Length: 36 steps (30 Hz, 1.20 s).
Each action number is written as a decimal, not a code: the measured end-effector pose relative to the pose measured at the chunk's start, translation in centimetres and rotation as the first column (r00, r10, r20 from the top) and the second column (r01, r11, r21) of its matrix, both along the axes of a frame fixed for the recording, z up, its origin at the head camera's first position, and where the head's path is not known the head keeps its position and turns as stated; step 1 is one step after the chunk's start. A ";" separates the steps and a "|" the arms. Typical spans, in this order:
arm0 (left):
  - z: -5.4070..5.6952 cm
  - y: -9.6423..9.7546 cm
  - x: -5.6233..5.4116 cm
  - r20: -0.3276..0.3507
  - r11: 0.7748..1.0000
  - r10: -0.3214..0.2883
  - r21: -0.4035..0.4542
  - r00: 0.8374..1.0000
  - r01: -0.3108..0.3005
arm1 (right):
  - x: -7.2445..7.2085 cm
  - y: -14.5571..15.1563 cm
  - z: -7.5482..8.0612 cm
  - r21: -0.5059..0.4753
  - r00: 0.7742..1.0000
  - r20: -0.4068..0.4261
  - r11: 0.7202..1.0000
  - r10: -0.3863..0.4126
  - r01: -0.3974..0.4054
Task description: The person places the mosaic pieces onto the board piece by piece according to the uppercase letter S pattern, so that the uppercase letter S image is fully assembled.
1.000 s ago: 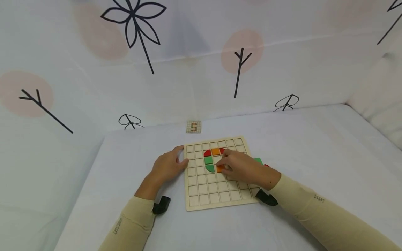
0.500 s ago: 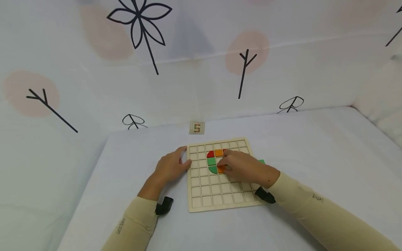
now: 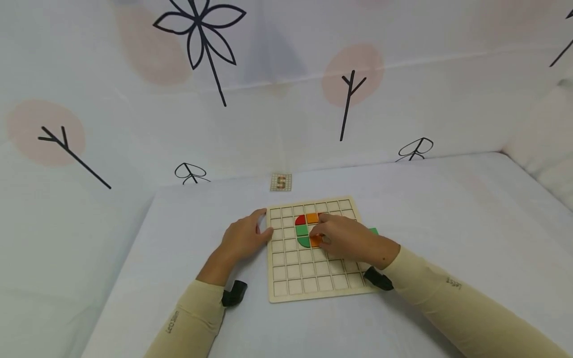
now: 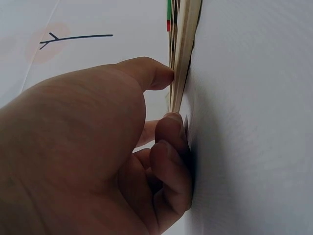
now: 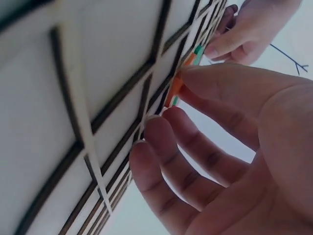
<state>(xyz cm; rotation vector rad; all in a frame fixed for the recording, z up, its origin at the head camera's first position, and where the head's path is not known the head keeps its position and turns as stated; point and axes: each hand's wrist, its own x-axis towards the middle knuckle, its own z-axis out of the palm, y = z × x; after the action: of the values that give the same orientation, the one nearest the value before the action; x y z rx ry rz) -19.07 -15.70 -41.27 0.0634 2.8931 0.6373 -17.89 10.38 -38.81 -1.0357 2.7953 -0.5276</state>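
Note:
A pale wooden grid board (image 3: pixel 279 287) lies on the white cloth. My left hand (image 3: pixel 241 237) holds its left edge, thumb on the rim and the other fingers bent at the side in the left wrist view. Over the middle, my right hand (image 3: pixel 346 238) pinches an orange square tile (image 3: pixel 315 241) at a cell; thumb and index finger meet at the orange tile (image 5: pixel 174 90) in the right wrist view. Beside it sit a green rounded tile (image 3: pixel 304 241), a green square tile (image 3: pixel 302 230), a red rounded tile (image 3: pixel 300 220) and another orange square tile (image 3: pixel 312 218). A further red tile is mostly hidden by my right hand.
Behind the board lies a small card (image 3: pixel 281 182) with an S-shaped pattern on a grid. A green piece (image 3: pixel 373 230) shows past the board's right edge, partly covered by my right hand. A white printed cloth backdrop (image 3: pixel 277 114) rises behind.
The head view has shifted slightly, so everything appears a little further right. The pinched orange tile looks flatter in its cell than a second ago. Both hands keep their places on the board.

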 end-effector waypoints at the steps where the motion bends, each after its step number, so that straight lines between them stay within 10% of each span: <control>1: 0.0 0.0 0.0 -0.002 1.000 -0.002 0.001 1.000 0.002 | 0.0 0.1 0.0 0.008 1.000 -0.009 1.000 -0.002 0.002; 36: 0.1 0.0 0.2 -0.021 1.000 -0.006 -0.010 1.000 0.006 | 2.4 9.3 2.7 -0.057 0.965 -0.125 0.973 -0.229 0.223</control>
<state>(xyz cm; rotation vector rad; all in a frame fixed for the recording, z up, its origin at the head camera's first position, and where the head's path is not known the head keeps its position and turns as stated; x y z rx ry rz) -18.89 -15.68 -41.22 0.0781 2.9150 0.6253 -15.51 19.68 -36.07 -0.7886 3.0529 -0.5647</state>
